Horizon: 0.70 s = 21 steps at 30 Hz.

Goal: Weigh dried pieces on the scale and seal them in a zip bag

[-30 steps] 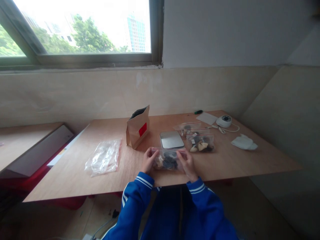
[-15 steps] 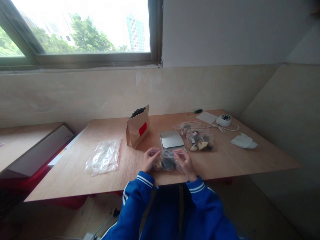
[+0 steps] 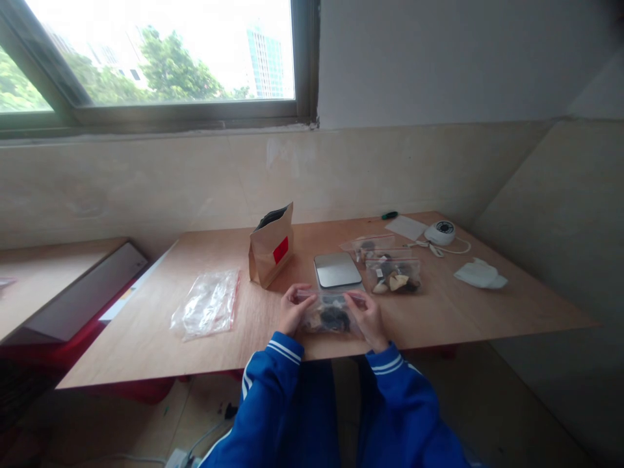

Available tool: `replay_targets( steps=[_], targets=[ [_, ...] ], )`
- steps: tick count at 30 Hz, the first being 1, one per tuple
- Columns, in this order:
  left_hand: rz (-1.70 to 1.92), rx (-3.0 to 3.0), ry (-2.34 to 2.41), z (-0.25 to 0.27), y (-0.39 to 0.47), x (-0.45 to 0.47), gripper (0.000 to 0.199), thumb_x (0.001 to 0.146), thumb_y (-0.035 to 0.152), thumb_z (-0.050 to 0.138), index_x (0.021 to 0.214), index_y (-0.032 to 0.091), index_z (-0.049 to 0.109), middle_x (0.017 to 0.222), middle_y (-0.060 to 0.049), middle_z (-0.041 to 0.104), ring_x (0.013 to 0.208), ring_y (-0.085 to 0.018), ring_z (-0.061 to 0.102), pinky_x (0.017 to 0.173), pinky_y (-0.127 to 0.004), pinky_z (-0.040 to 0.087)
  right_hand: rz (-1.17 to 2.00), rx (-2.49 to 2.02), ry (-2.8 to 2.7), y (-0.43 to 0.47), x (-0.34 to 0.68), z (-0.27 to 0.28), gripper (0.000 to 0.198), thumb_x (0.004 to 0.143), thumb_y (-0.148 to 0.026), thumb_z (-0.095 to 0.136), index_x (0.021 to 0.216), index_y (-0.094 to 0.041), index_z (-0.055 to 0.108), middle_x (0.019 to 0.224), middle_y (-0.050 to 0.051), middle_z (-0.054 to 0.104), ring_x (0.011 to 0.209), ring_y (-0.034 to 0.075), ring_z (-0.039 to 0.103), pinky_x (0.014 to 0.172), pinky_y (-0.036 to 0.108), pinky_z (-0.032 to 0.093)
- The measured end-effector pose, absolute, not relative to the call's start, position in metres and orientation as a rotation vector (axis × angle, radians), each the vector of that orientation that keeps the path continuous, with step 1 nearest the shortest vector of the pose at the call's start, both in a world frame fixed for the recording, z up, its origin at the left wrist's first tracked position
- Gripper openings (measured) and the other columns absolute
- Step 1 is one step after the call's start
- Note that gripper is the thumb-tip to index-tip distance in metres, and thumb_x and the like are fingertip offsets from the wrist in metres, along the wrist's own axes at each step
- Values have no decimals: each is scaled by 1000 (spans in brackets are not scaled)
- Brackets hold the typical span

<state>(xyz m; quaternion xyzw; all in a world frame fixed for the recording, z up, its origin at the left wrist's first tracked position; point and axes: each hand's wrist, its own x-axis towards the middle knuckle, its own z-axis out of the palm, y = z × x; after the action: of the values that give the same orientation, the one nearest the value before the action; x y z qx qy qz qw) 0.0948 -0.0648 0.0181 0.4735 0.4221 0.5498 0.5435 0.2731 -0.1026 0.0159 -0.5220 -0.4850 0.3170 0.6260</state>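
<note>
Zip bag [image 3: 330,316] with dark and pale pieces inside is lying at the near edge of the counter [image 3: 463,312], straight in front of you. You are pinching its top edge with both hands: left hand [image 3: 292,308] at the left corner, right hand [image 3: 368,316] at the right corner, fingers closed on the plastic. The red seal strip is running between your fingertips; whether it is pressed shut along its whole run is too small to tell. By the look of it, this bag is filled and you are working on the closure.

Two more filled bags are lying beyond your right hand: one bag of mixed pieces [image 3: 394,276] and a flatter one [image 3: 368,244] just behind it, touching or overlapping. These are looking finished. A stack of empty clear bags [image 3: 207,303] is lying well to your left, so more portions may be remaining.

Small flat scale [image 3: 337,270] is sitting just beyond the bag you are holding, its plate bare. Brown paper pouch [image 3: 270,245] with a red label is standing upright and open, left of the scale.

Far right corner is carrying a white round device [image 3: 440,232] with a trailing cord, a sheet of paper [image 3: 404,227], a green marker [image 3: 389,215] and a crumpled white cloth [image 3: 479,273]. Nothing is blocking your hands; the scale is crowding the bag's far edge only.
</note>
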Motion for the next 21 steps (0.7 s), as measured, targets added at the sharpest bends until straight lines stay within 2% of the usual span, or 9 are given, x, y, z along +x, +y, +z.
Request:
replay_targets(
  steps=[5,11,16,21],
  targets=[
    [1306,1053,984,19,-64,94,40,57,29,81,88,17,59,66,3,63,60,-10,59,60,-21,47,744,-1210,-1085,-103,274,17,28,73,-44,68,76,-17,64,73,5,68,69,20,64,66,31,53],
    [1255,1085,938,19,-67,95,40,60,32,80,94,17,63,75,1,66,68,-11,62,66,-22,48,913,-1123,-1041,-105,277,17,30,71,-46,70,81,-18,65,79,4,68,73,19,65,67,30,54],
    [1183,1091,937,19,-68,95,31,63,34,78,83,13,66,75,-4,68,70,-13,63,68,-24,48,1005,-1074,-1027,-106,273,18,32,69,-47,73,80,-18,67,79,5,69,73,19,65,66,29,53],
    [1131,1071,958,20,-68,96,31,63,36,77,81,13,66,74,-4,68,70,-14,62,68,-25,48,968,-1094,-1039,-105,272,17,30,67,-44,74,79,-18,67,79,5,69,76,19,65,70,30,53]
  ],
)
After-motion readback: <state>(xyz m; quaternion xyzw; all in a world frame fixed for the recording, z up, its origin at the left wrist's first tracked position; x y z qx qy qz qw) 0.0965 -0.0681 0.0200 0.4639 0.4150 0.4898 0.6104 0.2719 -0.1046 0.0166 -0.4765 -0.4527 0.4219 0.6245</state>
